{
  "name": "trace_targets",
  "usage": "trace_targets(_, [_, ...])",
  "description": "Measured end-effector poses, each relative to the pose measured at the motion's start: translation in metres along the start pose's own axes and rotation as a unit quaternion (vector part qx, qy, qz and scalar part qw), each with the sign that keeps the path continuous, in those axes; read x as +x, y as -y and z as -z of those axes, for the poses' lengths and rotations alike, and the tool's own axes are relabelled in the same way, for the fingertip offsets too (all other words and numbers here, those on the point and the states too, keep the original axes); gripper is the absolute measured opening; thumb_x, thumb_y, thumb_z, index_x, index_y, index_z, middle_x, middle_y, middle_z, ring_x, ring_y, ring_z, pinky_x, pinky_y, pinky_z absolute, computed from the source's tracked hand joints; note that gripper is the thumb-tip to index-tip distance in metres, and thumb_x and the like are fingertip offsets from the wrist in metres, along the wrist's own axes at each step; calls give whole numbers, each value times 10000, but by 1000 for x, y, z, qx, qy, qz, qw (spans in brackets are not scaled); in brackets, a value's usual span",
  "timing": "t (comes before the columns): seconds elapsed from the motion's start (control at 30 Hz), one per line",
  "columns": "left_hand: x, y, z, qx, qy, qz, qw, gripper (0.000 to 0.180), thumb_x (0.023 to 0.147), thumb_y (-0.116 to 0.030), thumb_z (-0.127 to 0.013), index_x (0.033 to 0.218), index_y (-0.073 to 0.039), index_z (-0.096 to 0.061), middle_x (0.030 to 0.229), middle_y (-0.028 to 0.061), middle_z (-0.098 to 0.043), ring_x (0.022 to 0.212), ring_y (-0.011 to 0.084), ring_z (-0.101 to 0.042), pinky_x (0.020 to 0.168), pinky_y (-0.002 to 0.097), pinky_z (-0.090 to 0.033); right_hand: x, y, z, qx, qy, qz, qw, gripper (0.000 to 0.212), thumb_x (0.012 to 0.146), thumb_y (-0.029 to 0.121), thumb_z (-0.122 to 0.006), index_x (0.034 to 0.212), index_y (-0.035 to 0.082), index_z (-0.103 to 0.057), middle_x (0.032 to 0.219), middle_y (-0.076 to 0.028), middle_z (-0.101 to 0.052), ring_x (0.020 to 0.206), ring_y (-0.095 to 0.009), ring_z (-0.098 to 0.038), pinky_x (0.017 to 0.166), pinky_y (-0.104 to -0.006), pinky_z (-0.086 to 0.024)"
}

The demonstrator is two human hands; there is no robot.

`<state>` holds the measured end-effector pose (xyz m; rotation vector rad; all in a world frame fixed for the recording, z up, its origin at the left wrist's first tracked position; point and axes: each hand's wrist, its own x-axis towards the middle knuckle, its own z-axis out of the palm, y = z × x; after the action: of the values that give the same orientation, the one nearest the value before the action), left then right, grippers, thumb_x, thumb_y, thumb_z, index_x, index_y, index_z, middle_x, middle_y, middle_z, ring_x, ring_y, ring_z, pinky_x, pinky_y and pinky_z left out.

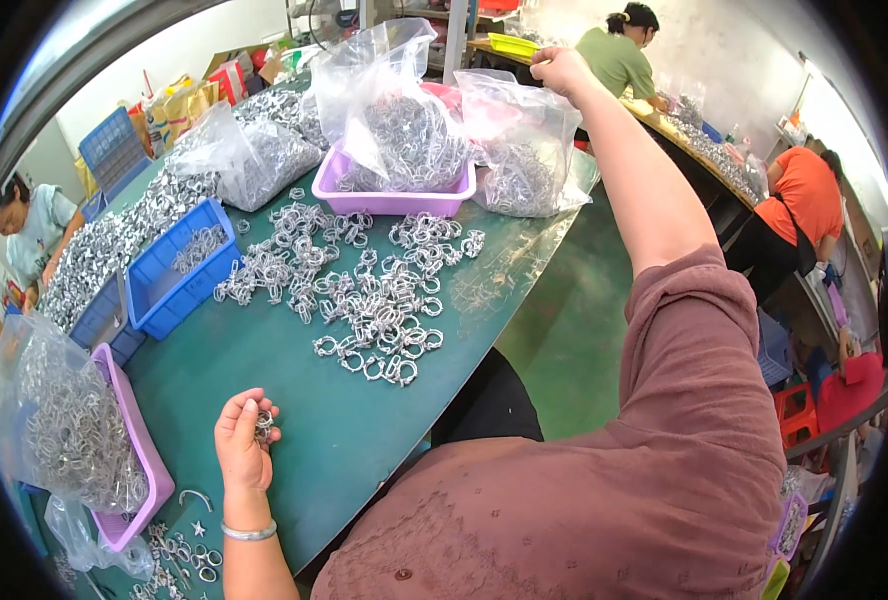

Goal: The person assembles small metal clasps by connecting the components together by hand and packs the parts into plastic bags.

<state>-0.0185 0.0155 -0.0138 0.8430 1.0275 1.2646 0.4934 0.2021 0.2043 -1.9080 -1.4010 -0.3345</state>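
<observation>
Close to the near edge of the table, my left hand [240,442] is closed around a few small silver metal rings [264,425]. My right hand [562,72] is raised at the far end, above a clear plastic bag [526,165] of metal pieces. Its fingers are pinched; whether they grip the bag's rim or a small piece I cannot make out. Between the hands lies a loose pile of silver ring-shaped metal pieces [379,305]. Behind this pile, a purple basket [396,204] holds an open plastic bag [412,135] full of similar pieces.
Blue bins [186,268] stand at the left beside a long heap of small metal parts [129,230]. A second purple basket [144,450] with a filled bag is at the near left, loose pieces beside it. Co-workers sit or stand around. The green table's [364,430] edge runs diagonally.
</observation>
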Motion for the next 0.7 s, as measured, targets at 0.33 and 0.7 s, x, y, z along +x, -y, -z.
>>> trace_targets(0.33, [-6,-3,-7,7,-6,14,1000,146,864,-138,-521,954,-34,-571,803,36,-583,716,116,-568,505,196,-453,-80,58,-31,124,56,285,949,243,768,158,-579,969,25,-599,801,-82,-634,732,-141,-595,692,-266,-463])
trace_targets(0.7, [-2,-3,2,-4,13,15,1000,135,858,-122,-526,944,-37,-587,807,37,-595,710,110,-572,512,201,-459,-238,117,-100,68,405,416,812,183,713,93,-603,896,79,-610,888,-92,-547,907,-277,-516,796,-365,-421])
